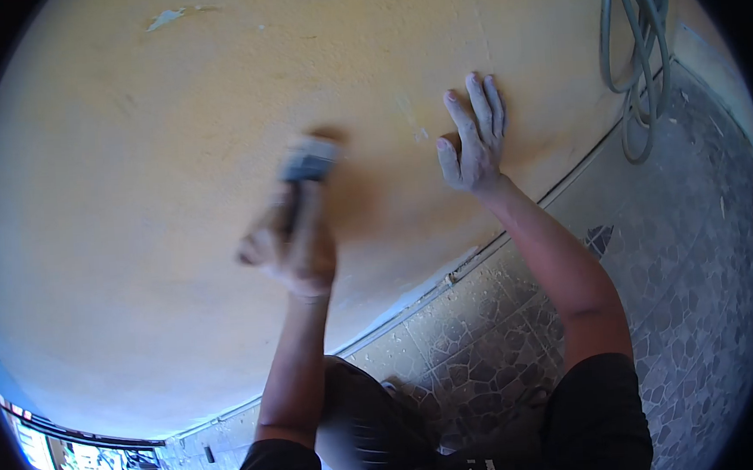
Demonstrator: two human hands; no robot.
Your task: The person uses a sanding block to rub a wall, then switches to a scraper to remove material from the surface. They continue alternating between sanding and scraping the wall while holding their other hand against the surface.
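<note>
My left hand [295, 248] is closed around the dark handle of a scraper [310, 160], a wide, flat-ended tool blurred by motion. The scraper's broad end is at the surface of a yellow-orange wall [175, 178], though blur hides whether it touches. To the right, my right hand [474, 138] lies against the same wall with its fingers stretched out and holds nothing. Pale dust coats its fingers. Small pale chipped patches show in the paint, one near the top left and others close to my right hand.
Looped grey hose or cable [640, 38] hangs at the upper right. Below the wall runs a stone-patterned tile floor [681, 277] with crumbs scattered along the wall's foot. My bent knee [362, 425] is near the wall. A small dark object [209, 454] lies on the floor toward the bright opening at lower left.
</note>
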